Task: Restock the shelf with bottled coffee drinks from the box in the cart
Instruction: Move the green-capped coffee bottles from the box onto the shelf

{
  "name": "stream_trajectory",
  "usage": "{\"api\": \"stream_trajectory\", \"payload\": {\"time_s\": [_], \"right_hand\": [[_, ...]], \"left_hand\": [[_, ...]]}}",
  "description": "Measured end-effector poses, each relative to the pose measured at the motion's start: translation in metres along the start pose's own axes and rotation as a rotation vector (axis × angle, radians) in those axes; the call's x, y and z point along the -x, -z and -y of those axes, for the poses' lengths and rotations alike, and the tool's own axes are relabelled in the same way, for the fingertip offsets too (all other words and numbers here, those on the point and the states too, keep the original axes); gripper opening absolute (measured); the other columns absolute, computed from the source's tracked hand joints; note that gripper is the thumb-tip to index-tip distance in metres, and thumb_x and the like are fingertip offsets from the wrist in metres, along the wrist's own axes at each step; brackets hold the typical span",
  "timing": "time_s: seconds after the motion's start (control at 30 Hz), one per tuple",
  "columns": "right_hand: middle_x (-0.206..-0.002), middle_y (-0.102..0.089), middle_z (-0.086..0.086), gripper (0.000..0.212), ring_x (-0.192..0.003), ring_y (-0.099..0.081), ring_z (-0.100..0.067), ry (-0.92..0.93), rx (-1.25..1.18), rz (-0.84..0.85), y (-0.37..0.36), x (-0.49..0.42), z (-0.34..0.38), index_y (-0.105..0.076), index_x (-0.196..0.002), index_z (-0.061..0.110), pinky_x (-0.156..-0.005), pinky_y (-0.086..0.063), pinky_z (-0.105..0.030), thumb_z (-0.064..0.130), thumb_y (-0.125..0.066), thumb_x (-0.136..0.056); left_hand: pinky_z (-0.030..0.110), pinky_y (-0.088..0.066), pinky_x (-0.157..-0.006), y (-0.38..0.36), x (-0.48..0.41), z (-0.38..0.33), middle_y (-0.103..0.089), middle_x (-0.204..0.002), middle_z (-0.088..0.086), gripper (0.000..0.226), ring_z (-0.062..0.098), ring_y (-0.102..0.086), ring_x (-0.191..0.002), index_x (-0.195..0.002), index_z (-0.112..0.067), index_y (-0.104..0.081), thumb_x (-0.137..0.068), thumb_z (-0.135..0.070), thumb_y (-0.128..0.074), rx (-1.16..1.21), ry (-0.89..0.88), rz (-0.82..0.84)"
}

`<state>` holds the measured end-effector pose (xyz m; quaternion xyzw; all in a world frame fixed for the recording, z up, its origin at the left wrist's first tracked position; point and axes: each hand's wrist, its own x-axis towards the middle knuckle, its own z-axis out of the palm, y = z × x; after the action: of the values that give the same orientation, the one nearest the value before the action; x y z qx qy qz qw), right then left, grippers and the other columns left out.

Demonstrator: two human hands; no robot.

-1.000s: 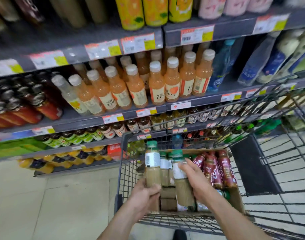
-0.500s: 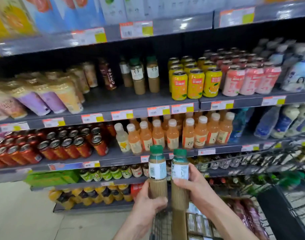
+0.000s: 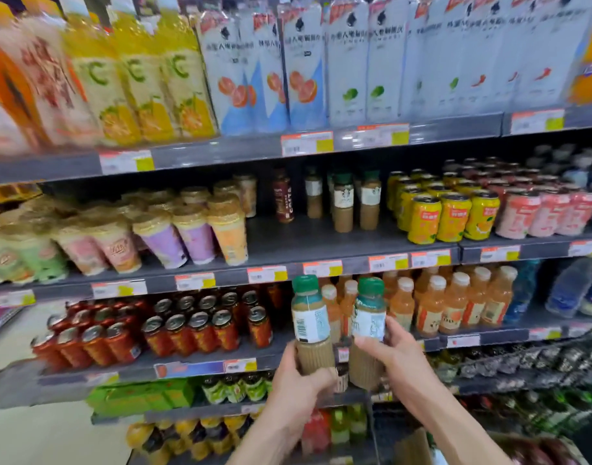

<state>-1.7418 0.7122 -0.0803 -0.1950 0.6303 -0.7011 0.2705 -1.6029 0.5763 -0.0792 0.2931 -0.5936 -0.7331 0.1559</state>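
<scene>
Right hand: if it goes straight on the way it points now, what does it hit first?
Likely the white-capped orange drink bottles right behind the coffee bottle that the right hand grips; the coffee row sits one shelf higher. Depth is unclear.

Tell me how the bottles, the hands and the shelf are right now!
Left bottle: roughly upright, green cap on, held in the air.
Right bottle: roughly upright, green cap on, held in the air.
Left hand: grips the left bottle low down.
Right hand: grips the right bottle.
Shelf bottles: standing, capped, set far back.
Shelf: bare patch in front of them.
</scene>
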Motion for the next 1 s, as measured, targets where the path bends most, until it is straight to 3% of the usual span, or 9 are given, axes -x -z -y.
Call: {"api": "stream_trajectory", "payload": {"time_s": [0.07, 0.17, 0.3, 0.43, 0.6, 0.73, 0.8, 0.93, 1.0], "right_hand": [[-0.117, -0.073, 0.007, 0.054, -0.108, -0.070, -0.016, 0.039, 0.040, -0.007, -0.014, -0.003, 0.010, -0.066, -0.114, 0.041, -0.090, -0.057, -0.046, 0.049, -0.088, -0.065], [-0.113, -0.074, 0.011, 0.044, -0.106, -0.070, -0.011, 0.122, 0.109, -0.032, -0.033, -0.018, 0.033, -0.065, -0.113, 0.043, -0.085, -0.058, -0.037, 0.040, -0.084, -0.074], [-0.108, -0.072, 0.017, 0.044, -0.103, -0.066, -0.003, 0.256, 0.190, -0.099, -0.054, -0.073, 0.071, -0.062, -0.120, 0.038, -0.083, -0.056, -0.026, 0.030, -0.081, -0.081], [-0.113, -0.069, 0.019, 0.049, -0.104, -0.061, 0.008, 0.403, 0.267, -0.123, -0.068, -0.144, 0.104, -0.058, -0.128, 0.029, -0.087, -0.049, -0.017, 0.027, -0.078, -0.084], [-0.129, -0.064, 0.006, 0.057, -0.119, -0.059, -0.012, 0.389, 0.313, -0.180, -0.079, -0.233, 0.108, -0.054, -0.136, 0.020, -0.105, -0.048, -0.039, 0.025, -0.077, -0.085], [-0.114, -0.061, 0.015, 0.060, -0.112, -0.058, -0.008, 0.324, 0.375, -0.230, -0.081, -0.267, 0.086, -0.052, -0.138, 0.022, -0.091, -0.043, -0.024, 0.027, -0.077, -0.084], [-0.111, -0.062, 0.015, 0.061, -0.103, -0.056, -0.006, 0.297, 0.432, -0.273, -0.080, -0.272, 0.076, -0.052, -0.136, 0.025, -0.085, -0.041, -0.023, 0.033, -0.078, -0.081], [-0.121, -0.066, -0.010, 0.059, -0.112, -0.062, -0.031, 0.202, 0.676, -0.313, -0.081, -0.278, 0.065, -0.050, -0.128, 0.015, -0.087, -0.049, -0.035, 0.029, -0.077, -0.078], [-0.121, -0.065, -0.015, 0.052, -0.113, -0.061, -0.036, 0.176, 0.750, -0.317, -0.083, -0.282, 0.067, -0.051, -0.122, 0.011, -0.084, -0.047, -0.036, 0.027, -0.076, -0.079]], "left_hand": [[0.042, -0.059, -0.088, 0.011, -0.003, -0.005, -0.075, -0.100, -0.013, 0.070, 0.016, -0.071, -0.098, -0.117, -0.041, -0.057, -0.054, -0.030, -0.084, 0.004, -0.019, -0.001], [0.041, -0.059, -0.086, 0.019, -0.014, -0.014, -0.075, -0.103, -0.013, 0.065, 0.014, -0.071, -0.099, -0.120, -0.038, -0.057, -0.061, -0.026, -0.083, 0.002, -0.046, -0.008], [0.037, -0.058, -0.089, 0.019, -0.045, -0.034, -0.073, -0.105, -0.021, 0.066, 0.004, -0.071, -0.098, -0.119, -0.046, -0.054, -0.062, -0.031, -0.085, -0.059, -0.109, -0.036], [0.041, -0.056, -0.094, 0.015, -0.076, -0.050, -0.073, -0.109, -0.018, 0.075, 0.006, -0.070, -0.102, -0.124, -0.044, -0.052, -0.056, -0.043, -0.084, -0.126, -0.149, -0.069], [0.039, -0.057, -0.088, 0.020, -0.105, -0.048, -0.074, -0.105, -0.017, 0.062, 0.009, -0.071, -0.098, -0.122, -0.045, -0.054, -0.072, -0.025, -0.086, -0.135, -0.119, -0.110], [0.042, -0.058, -0.090, 0.024, -0.116, -0.043, -0.075, -0.107, -0.010, 0.063, 0.014, -0.071, -0.099, -0.126, -0.038, -0.053, -0.076, -0.017, -0.086, -0.122, -0.072, -0.135], [0.043, -0.058, -0.092, 0.026, -0.119, -0.041, -0.074, -0.105, -0.013, 0.061, 0.010, -0.071, -0.098, -0.122, -0.041, -0.053, -0.077, -0.016, -0.085, -0.134, -0.051, -0.139], [0.044, -0.055, -0.097, 0.025, -0.130, -0.044, -0.073, -0.110, -0.014, 0.065, 0.009, -0.069, -0.102, -0.127, -0.041, -0.051, -0.077, -0.015, -0.084, -0.188, -0.084, -0.187], [0.034, -0.054, -0.093, 0.023, -0.138, -0.052, -0.070, -0.113, -0.016, 0.063, 0.001, -0.067, -0.101, -0.122, -0.048, -0.050, -0.078, -0.018, -0.084, -0.241, -0.151, -0.214]]}}
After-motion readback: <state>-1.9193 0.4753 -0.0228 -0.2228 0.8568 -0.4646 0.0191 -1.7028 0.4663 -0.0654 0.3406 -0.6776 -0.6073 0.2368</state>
